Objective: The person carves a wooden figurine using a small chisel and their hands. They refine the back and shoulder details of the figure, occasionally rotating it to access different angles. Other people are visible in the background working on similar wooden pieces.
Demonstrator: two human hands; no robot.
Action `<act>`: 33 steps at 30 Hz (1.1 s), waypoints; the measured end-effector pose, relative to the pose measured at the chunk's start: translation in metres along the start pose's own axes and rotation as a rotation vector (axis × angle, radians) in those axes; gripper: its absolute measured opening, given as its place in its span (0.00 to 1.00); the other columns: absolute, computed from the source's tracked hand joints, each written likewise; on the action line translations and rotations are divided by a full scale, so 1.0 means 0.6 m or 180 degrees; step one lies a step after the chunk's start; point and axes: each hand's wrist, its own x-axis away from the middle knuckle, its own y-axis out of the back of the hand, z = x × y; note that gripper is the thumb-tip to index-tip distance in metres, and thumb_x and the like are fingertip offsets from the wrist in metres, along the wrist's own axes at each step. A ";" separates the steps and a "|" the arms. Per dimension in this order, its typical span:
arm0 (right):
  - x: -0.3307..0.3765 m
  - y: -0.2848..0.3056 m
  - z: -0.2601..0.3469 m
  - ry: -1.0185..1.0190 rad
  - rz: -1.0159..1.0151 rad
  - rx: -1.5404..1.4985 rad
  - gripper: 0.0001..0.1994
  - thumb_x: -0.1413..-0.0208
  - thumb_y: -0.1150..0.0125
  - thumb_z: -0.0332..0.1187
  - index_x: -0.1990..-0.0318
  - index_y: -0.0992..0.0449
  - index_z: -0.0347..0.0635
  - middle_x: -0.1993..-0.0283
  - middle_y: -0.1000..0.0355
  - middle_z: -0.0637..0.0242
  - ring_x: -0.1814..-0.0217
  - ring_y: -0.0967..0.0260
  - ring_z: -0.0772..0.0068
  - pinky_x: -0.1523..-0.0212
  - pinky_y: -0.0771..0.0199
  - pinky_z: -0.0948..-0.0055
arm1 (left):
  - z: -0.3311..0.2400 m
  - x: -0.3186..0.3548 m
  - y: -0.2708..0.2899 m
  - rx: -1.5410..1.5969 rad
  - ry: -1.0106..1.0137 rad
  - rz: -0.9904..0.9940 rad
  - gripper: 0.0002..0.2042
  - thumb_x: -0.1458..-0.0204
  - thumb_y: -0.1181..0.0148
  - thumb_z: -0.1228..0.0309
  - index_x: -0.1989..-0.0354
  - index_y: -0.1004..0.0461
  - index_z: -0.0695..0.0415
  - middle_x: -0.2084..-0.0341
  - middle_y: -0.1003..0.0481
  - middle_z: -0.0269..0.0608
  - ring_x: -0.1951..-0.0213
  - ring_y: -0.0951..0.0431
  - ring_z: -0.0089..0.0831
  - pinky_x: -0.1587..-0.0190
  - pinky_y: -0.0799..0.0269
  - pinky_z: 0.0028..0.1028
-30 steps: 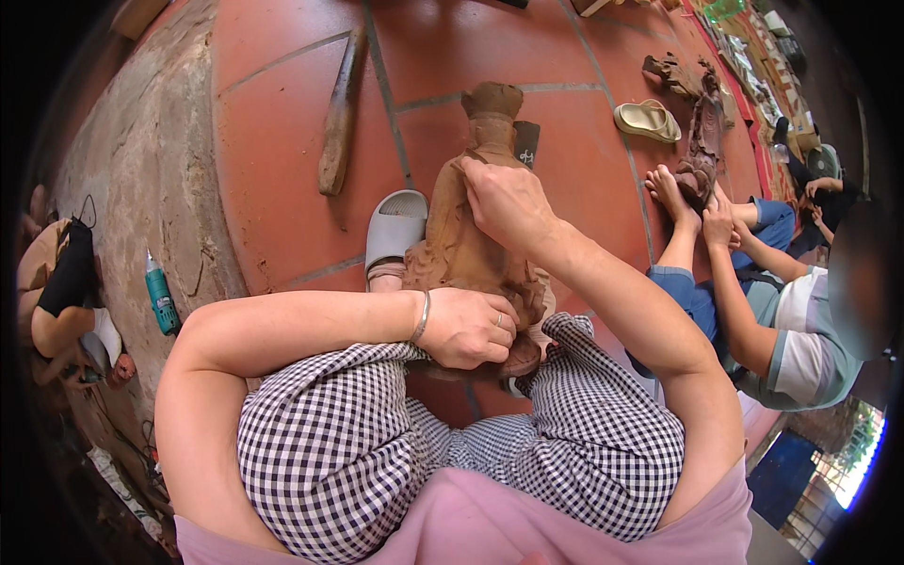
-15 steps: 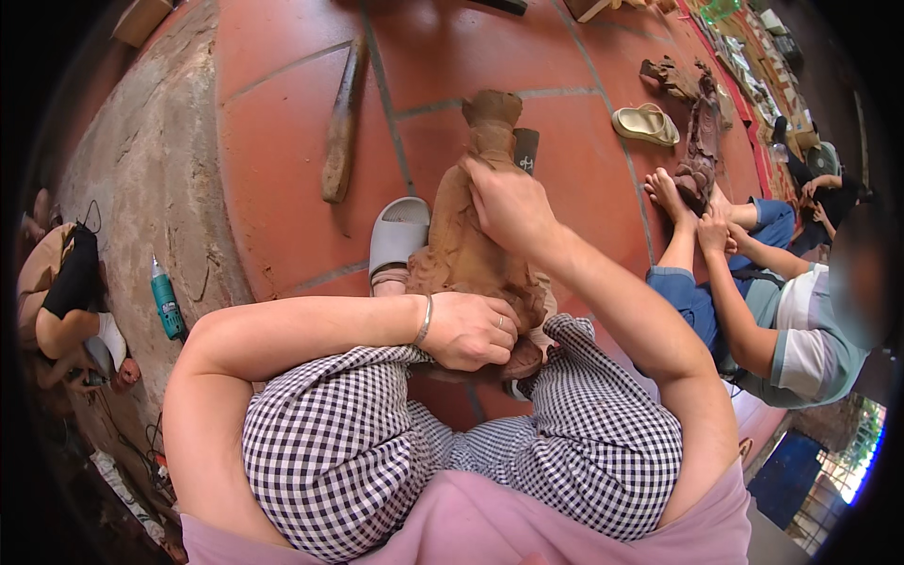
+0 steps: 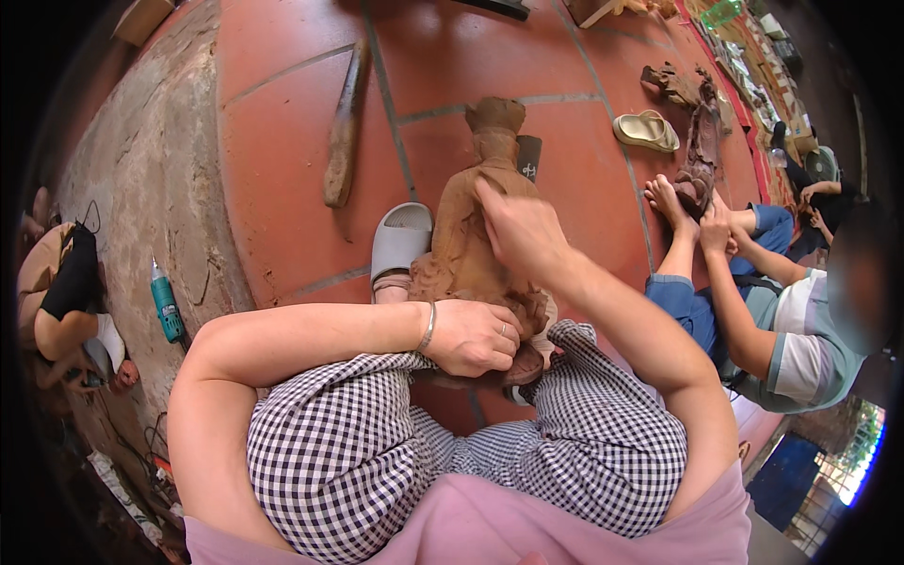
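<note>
A brown carved wooden statue (image 3: 459,209) leans lengthwise between my knees, its narrow top pointing away from me. My left hand (image 3: 471,337), with a ring and a bracelet, is closed on the statue's near end, and its fingertips are partly hidden. On the statue's upper right side lies my right hand (image 3: 524,231), slightly blurred, its fingers pressed together against the wood. Whatever may be under those fingers is hidden. A dark flat piece (image 3: 529,158) with pale marks shows behind the statue.
A wooden mallet or club (image 3: 345,141) lies on the red tiles. Left, on a concrete ledge, is a teal power tool (image 3: 166,306). A beige sandal (image 3: 647,131) lies at right, near a co-worker (image 3: 800,325) handling a darker carving (image 3: 699,155). Another person (image 3: 71,301) sits far left.
My right hand has slid a little down and toward me along the statue, uncovering more of its upper part. My left hand stays at the near end.
</note>
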 end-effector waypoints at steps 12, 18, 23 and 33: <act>-0.006 0.007 -0.019 0.0302 -0.0044 0.0290 0.26 0.47 0.41 0.24 0.37 0.31 0.34 0.68 0.23 0.56 0.66 0.23 0.52 0.68 0.24 0.58 | 0.001 -0.005 0.003 -0.0040 0.0037 0.0053 0.08 0.51 0.40 0.70 0.64 0.25 0.59 0.59 0.21 0.44 0.49 0.22 0.40 0.37 0.31 0.40; 0.108 0.020 -0.013 0.0007 -0.0329 -0.0299 0.21 0.47 0.40 0.26 0.43 0.24 0.38 0.68 0.22 0.58 0.65 0.23 0.56 0.67 0.24 0.59 | -0.003 0.000 0.002 -0.0076 0.0062 0.0103 0.09 0.52 0.39 0.70 0.64 0.24 0.59 0.60 0.21 0.44 0.50 0.22 0.40 0.38 0.31 0.40; 0.073 0.045 -0.008 -0.0057 -0.1012 -0.0441 0.14 0.49 0.37 0.27 0.54 0.18 0.42 0.71 0.27 0.62 0.67 0.25 0.60 0.68 0.24 0.62 | -0.001 -0.003 -0.008 -0.0005 -0.0026 -0.0315 0.07 0.58 0.37 0.70 0.72 0.25 0.58 0.68 0.21 0.43 0.55 0.21 0.43 0.42 0.29 0.40; 0.084 -0.025 -0.013 0.0189 -0.0769 -0.0512 0.16 0.42 0.38 0.30 0.46 0.24 0.36 0.66 0.25 0.60 0.63 0.24 0.57 0.65 0.23 0.61 | 0.001 -0.001 0.000 -0.0027 0.0038 0.0092 0.08 0.53 0.39 0.70 0.65 0.24 0.59 0.60 0.20 0.44 0.49 0.22 0.40 0.37 0.32 0.40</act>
